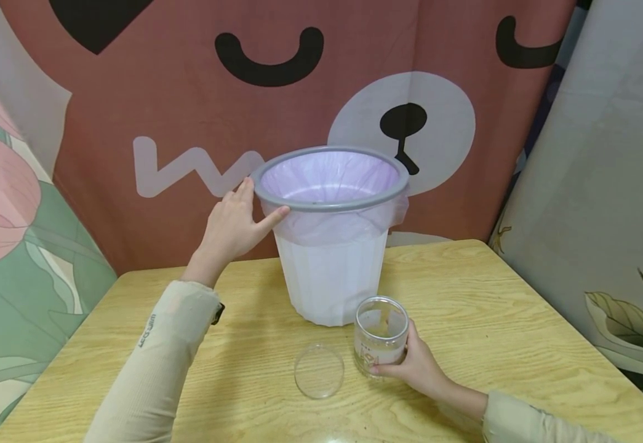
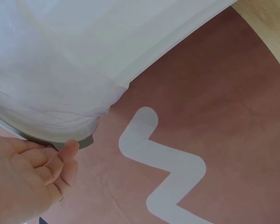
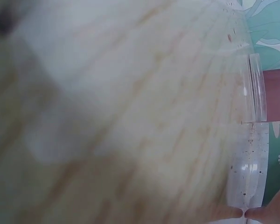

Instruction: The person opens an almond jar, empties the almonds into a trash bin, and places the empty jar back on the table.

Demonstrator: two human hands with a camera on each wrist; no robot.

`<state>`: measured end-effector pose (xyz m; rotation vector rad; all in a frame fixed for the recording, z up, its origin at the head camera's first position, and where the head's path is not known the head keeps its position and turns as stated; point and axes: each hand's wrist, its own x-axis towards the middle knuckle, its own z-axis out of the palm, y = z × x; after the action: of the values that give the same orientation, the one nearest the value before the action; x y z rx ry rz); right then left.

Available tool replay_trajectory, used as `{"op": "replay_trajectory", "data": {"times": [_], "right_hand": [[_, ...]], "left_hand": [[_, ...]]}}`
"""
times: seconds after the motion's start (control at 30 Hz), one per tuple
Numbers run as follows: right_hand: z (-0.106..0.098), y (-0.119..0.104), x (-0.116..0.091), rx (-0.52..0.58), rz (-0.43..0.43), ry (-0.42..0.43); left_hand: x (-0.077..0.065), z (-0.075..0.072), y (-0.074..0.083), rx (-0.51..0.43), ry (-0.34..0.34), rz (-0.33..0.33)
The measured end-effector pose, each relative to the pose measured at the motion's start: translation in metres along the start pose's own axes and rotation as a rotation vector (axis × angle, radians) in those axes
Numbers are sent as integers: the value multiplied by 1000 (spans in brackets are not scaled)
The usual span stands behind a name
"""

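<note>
A white bin (image 1: 329, 271) with a grey rim and a thin purple bag lining stands on the wooden table. My left hand (image 1: 229, 227) touches the left side of that rim, its thumb spread along the front and the other fingers at the side. Seen from the left wrist, the fingertips meet the grey rim (image 2: 84, 142). Low in front of the bin, my right hand (image 1: 423, 369) grips a clear glass cup (image 1: 379, 344) with orange print; whether its base touches the table cannot be told. Beside it lies a clear round disc (image 1: 319, 371).
The wooden table (image 1: 454, 283) reaches back to a brown cloth (image 1: 188, 92) printed with a cartoon face. Patterned cloths hang at the left (image 1: 5, 184) and right (image 1: 592, 197). Most of the right wrist view is blurred.
</note>
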<state>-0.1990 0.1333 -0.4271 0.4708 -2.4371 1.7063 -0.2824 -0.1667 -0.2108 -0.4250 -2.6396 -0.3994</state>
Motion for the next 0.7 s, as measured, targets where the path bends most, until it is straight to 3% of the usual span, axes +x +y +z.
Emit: {"op": "replay_trajectory", "data": {"times": [0.2,0.37,0.7], "right_hand": [[-1,0,2,-26,-24,-12],[-5,-8,8,-66,-62,-22],[-21,-25,17,-139,-303,1]], "left_hand": [[-1,0,-3,-2,20,-12],[-4,1,-5,3,81,-2],[-19,10,-11,-97,294,51]]}}
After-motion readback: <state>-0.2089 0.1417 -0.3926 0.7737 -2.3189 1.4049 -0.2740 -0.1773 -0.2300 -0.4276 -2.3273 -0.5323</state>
